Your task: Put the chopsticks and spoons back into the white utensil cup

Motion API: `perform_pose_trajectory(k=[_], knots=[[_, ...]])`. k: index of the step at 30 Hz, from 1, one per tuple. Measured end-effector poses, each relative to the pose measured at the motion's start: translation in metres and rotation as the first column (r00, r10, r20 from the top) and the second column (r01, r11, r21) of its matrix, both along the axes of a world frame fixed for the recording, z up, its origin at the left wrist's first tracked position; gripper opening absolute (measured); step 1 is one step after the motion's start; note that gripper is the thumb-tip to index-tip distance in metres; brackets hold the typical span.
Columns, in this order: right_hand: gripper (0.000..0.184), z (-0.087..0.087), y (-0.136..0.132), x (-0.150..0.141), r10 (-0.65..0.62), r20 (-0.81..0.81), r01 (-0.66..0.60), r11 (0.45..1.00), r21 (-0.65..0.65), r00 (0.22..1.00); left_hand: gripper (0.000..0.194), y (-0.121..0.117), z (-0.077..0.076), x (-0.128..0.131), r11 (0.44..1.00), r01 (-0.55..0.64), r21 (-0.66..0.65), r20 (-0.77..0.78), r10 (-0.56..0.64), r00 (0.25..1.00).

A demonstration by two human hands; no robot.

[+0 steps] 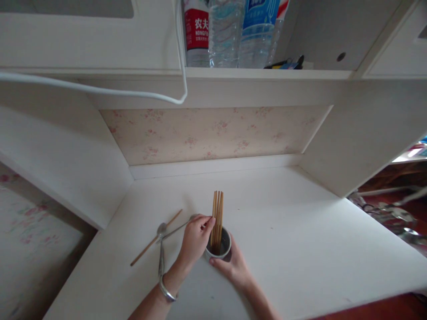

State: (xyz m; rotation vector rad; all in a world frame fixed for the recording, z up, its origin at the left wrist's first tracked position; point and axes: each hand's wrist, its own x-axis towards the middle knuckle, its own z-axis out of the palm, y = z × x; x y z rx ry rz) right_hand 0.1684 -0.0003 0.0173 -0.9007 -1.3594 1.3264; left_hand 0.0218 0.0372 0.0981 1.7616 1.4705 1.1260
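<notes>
Several wooden chopsticks (218,209) stand upright in a small round cup (227,246) with a pale rim and dark inside. My left hand (196,235) is closed at the cup's mouth, its thumb and fingers pinching the leftmost chopstick. Wrapped around the cup's right and near side is my right hand (235,266), steadying it on the desk. Left of the cup, a loose chopstick (143,252) lies slantwise. A metal spoon (162,230) rests across it, and a second thin metal utensil (175,230) lies beside, its far end partly hidden by my left hand.
The white desktop (283,235) runs back to a floral panel (216,133) between two side walls. Overhead, a shelf (267,74) holds plastic bottles (225,35) and small items. A white cable (133,93) hangs from the shelf on the left.
</notes>
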Motion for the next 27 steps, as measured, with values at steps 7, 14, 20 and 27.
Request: perform_pose_trajectory(k=[7,14,20,27], knots=[[0.078,0.003,-0.001,-0.002,-0.014,-0.033,0.014,1.0,-0.005,0.999,0.033,-0.002,-0.004,0.0,0.998,0.027,-0.05,0.102,-0.022,0.995],[0.076,0.007,-0.001,-0.002,0.022,-0.051,-0.023,1.0,-0.005,0.998,0.085,-0.032,-0.029,-0.008,0.918,0.339,-0.203,0.531,-0.188,0.827],[0.079,0.003,-0.002,0.004,0.099,-0.014,-0.099,0.995,-0.03,0.995,0.09,-0.041,-0.045,-0.002,0.907,0.384,-0.174,0.704,-0.158,0.692],[0.067,0.032,-0.012,0.025,-0.26,0.225,0.199,0.945,0.261,0.939,0.085,-0.034,-0.048,0.001,0.93,0.337,-0.146,0.722,-0.133,0.679]])
